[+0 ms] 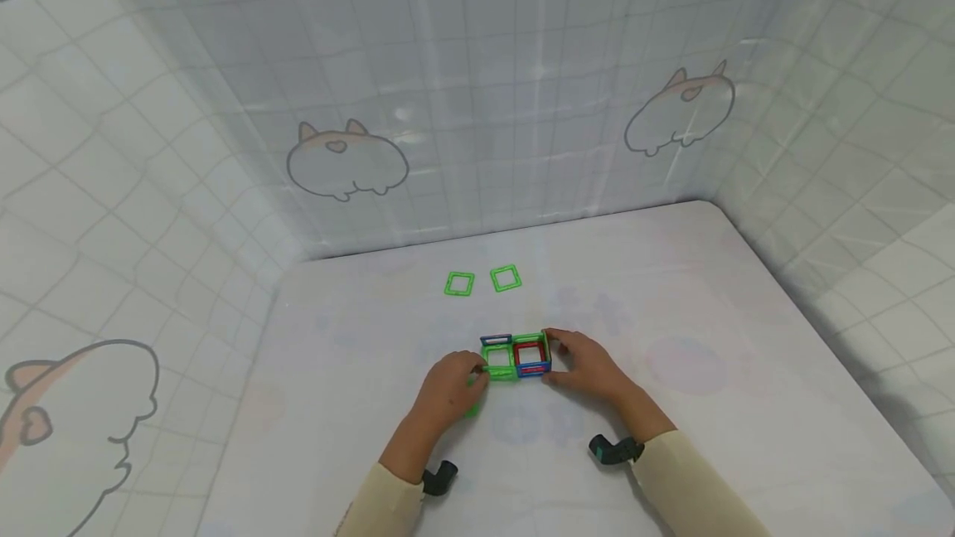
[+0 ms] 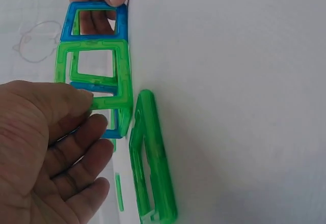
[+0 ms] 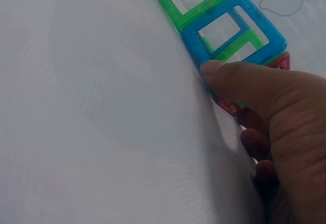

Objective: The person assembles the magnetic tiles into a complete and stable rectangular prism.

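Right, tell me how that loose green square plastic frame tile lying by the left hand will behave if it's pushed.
The green square plastic frame tile lies flat on the white table, so it should slide, not roll. Its hollow frame looks light and stiff. It may snap onto the tile structure nearby.

On the white tabletop (image 1: 671, 313) stands a small structure of square plastic magnetic frames in green, blue and red (image 1: 516, 355), two cells side by side. The left hand (image 1: 448, 388) touches its left end with the fingertips, while the right hand (image 1: 589, 367) has a grip on its right end. Farther back, two loose green square frames (image 1: 482, 281) lie flat, just beside each other and well apart from the structure. Pale gridded walls with cartoon animal drawings (image 1: 347, 160) enclose the tabletop.
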A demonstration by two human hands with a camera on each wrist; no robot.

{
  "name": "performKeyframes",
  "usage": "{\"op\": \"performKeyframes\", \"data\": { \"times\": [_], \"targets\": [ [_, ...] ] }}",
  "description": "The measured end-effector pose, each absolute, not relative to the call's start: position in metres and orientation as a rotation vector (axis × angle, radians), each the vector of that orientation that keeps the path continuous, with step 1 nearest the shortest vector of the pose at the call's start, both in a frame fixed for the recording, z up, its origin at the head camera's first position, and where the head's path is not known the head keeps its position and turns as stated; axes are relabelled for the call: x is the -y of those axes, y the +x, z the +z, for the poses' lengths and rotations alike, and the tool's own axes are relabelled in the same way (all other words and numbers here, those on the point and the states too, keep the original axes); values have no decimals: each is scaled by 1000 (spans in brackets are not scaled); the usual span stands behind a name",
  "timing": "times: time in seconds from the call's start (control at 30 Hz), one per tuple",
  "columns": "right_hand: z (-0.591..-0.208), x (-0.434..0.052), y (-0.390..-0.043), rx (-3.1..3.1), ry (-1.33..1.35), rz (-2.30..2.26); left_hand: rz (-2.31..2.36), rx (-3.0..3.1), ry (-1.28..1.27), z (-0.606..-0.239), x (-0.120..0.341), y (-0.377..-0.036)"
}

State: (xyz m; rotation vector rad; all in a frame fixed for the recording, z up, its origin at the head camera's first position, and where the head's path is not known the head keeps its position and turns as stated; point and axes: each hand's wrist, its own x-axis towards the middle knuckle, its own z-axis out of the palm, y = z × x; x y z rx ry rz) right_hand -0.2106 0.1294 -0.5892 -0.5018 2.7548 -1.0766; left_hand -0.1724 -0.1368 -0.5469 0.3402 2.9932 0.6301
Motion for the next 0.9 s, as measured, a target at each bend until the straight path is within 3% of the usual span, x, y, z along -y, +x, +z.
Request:
{"op": "performKeyframes", "data": {
  "times": [0.47, 0.9],
  "targets": [
    [-586, -137, -210, -2730, -462, -1086, 416, -2938, 362, -550, 158, -151],
    [-585, -135, -210, -2724, -453, -1076, 234, -2919, 394, -548, 163, -152]
  ]
}}
